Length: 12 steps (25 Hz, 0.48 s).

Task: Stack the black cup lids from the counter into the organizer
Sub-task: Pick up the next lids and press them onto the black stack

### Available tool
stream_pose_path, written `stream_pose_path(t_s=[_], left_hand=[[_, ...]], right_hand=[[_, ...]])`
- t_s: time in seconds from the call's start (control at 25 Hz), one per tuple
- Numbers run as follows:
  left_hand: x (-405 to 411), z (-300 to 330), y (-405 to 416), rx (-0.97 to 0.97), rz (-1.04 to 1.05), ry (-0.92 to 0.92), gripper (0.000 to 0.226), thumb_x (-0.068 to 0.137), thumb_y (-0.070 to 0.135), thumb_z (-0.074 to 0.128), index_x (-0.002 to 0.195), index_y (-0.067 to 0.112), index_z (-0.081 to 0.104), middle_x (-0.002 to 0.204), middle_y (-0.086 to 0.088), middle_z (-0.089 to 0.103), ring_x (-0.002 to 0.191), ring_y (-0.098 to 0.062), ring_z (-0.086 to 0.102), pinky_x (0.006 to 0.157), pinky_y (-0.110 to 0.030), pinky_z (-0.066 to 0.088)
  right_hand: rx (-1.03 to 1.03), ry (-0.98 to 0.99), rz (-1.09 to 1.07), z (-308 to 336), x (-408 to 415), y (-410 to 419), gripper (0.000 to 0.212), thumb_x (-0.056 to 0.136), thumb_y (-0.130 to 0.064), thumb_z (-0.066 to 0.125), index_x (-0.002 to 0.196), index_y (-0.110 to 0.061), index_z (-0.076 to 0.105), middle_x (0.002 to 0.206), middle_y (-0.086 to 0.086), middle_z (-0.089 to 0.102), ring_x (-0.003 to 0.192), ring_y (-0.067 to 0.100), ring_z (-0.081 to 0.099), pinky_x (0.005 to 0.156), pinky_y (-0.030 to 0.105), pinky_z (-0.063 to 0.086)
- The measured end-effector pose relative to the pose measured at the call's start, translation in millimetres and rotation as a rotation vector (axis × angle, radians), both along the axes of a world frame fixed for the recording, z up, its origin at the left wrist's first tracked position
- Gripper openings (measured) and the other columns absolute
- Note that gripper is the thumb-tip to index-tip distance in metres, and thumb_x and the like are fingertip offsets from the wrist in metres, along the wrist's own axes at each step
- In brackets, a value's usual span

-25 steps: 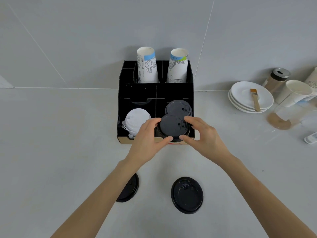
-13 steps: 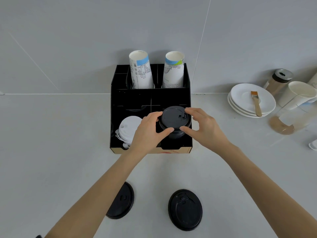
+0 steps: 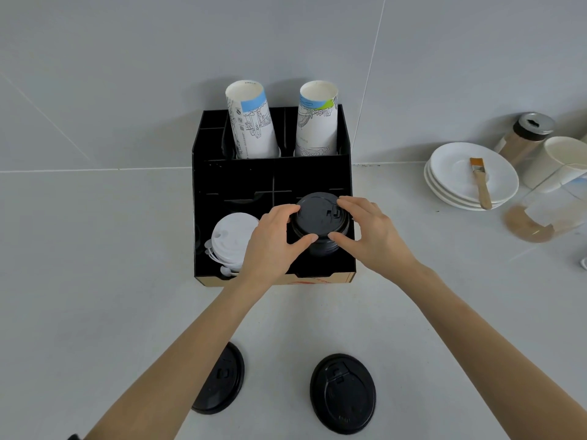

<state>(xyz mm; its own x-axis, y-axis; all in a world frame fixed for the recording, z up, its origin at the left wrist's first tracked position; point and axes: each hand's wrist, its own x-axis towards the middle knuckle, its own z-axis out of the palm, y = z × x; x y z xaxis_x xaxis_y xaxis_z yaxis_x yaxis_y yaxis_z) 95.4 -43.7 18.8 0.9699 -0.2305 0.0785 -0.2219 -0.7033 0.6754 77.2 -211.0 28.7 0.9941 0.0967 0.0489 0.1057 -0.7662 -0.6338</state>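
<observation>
A black compartment organizer (image 3: 203, 185) stands against the wall. In its front right compartment rises a stack of black lids (image 3: 317, 223). My left hand (image 3: 270, 246) and my right hand (image 3: 368, 236) pinch the top black lid from both sides, thumbs at its near rim. Two more black lids lie on the counter near me: one (image 3: 222, 381) partly under my left forearm, the other (image 3: 343, 393) to its right.
White lids (image 3: 230, 239) fill the front left compartment. Two printed paper cups (image 3: 251, 122) (image 3: 317, 122) stand in the back slots. At the right sit stacked white plates (image 3: 451, 176) with a brush (image 3: 481, 182), a shaker jar (image 3: 524, 138) and a glass pitcher (image 3: 552, 204).
Both hands carried the black lid from the organizer's front edge back onto the stack in the front right compartment. The camera moved closer.
</observation>
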Motion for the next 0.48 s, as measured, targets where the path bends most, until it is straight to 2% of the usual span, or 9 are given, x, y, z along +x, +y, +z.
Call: stream_pose_path(t_s=[0.28, 0.48], left_hand=[[-1, -4, -3, 0.003, 0.007, -0.009, 0.053, 0.079, 0.027, 0.065, 0.124, 0.011, 0.043, 0.13, -0.008, 0.049, 0.116, -0.025, 0.047, 0.093, -0.032, 0.039], [-5, -4, -5, 0.037, 0.009, -0.022, 0.053, 0.081, 0.028, 0.061, 0.127, 0.012, 0.04, 0.134, -0.006, 0.047, 0.119, -0.024, 0.044, 0.095, -0.034, 0.039]], right_hand=[[-0.037, -0.031, -0.026, -7, -3, 5, 0.055, 0.084, -0.02, 0.058, 0.132, -0.006, 0.035, 0.141, 0.01, 0.041, 0.129, 0.027, 0.035, 0.106, 0.035, 0.033], [0.004, -0.083, -0.112, -13, -12, 9, 0.051, 0.084, -0.02, 0.059, 0.13, -0.008, 0.04, 0.14, 0.008, 0.044, 0.129, 0.025, 0.038, 0.103, 0.033, 0.036]])
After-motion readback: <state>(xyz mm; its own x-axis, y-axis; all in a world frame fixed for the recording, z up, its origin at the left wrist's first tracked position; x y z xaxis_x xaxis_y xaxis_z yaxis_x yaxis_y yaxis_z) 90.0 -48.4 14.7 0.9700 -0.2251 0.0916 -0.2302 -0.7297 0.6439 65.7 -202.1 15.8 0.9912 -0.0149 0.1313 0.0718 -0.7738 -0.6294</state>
